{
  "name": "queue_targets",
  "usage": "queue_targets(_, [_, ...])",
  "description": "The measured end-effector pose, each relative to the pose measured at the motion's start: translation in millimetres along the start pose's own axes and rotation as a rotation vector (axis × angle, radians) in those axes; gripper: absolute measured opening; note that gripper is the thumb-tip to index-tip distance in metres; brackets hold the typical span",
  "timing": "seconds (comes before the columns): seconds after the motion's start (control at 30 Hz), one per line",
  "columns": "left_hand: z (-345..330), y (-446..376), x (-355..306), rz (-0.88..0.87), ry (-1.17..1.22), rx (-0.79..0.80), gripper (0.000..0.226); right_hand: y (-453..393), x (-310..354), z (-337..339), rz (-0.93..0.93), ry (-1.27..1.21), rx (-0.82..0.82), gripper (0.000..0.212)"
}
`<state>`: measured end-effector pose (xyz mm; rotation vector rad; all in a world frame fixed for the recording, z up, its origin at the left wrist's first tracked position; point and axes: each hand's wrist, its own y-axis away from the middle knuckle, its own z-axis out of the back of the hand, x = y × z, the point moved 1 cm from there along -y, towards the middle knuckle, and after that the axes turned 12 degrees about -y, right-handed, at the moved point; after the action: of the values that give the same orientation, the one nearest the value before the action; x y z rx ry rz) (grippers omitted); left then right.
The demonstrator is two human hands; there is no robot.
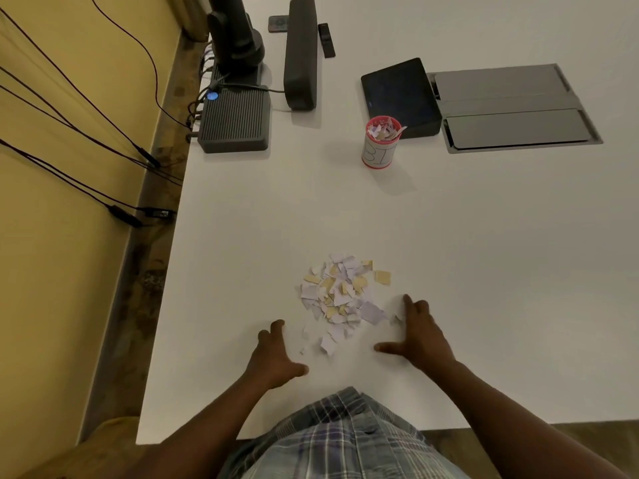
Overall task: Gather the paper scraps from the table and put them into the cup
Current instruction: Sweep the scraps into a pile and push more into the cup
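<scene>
From the head camera, the pile of paper scraps (340, 295) lies on the white surface (484, 254), near the front edge and directly ahead of the person. It sits between the two hands and a little beyond them, stretched roughly front to back. The left hand (275, 354) rests palm down just left of the pile's near end, with its fingers (273, 331) spread apart and empty. The right hand (420, 331) rests palm down at the pile's right side, its fingers (413, 305) also spread and holding nothing, the tips beside a few stray bits. The right hand looks slightly closer to the main heap. Both forearms reach forward from the body and angle inward, so the hands bracket the scraps, which suits sweeping them together.

The cup (380, 141) stands upright well beyond the pile, slightly to the right, just in front of a dark tablet (397, 91). It already holds scraps up to its rim.
</scene>
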<state>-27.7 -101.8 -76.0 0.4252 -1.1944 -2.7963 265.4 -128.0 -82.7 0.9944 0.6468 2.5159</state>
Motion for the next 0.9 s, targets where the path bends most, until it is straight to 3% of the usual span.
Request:
queue_targets(0.13, [-12,1,-24,-0.025,0.124,-0.072,0.117,2,27,-30,0.075,0.045,0.098,0.141])
queue_targets(0.23, [-14,-6,-47,0.002,0.182,-0.159,0.107,-3,50,-47,0.087,0.023,0.072,0.133])
queue_targets(0.3, [-11,-13,-59,-0.044,0.174,-0.206,0.098,-9,59,-48,0.100,-0.034,0.030,0.118])
queue_targets(0.47, [6,-37,-75,-0.136,0.165,-0.293,0.072,-35,68,-29,0.181,-0.132,-0.093,0.059])
queue_targets(0.57, [22,-53,-80,-0.214,0.186,-0.335,0.064,-54,69,-11,0.185,-0.152,-0.093,0.041])
queue_targets(0.77, [56,-77,-69,-0.349,0.068,-0.547,0.058,-82,59,25,0.221,-0.240,-0.281,0.040])
queue_targets(0.9, [69,-94,-68,-0.308,-0.142,-0.361,0.088,-95,50,31,0.062,-0.167,-0.242,0.061])
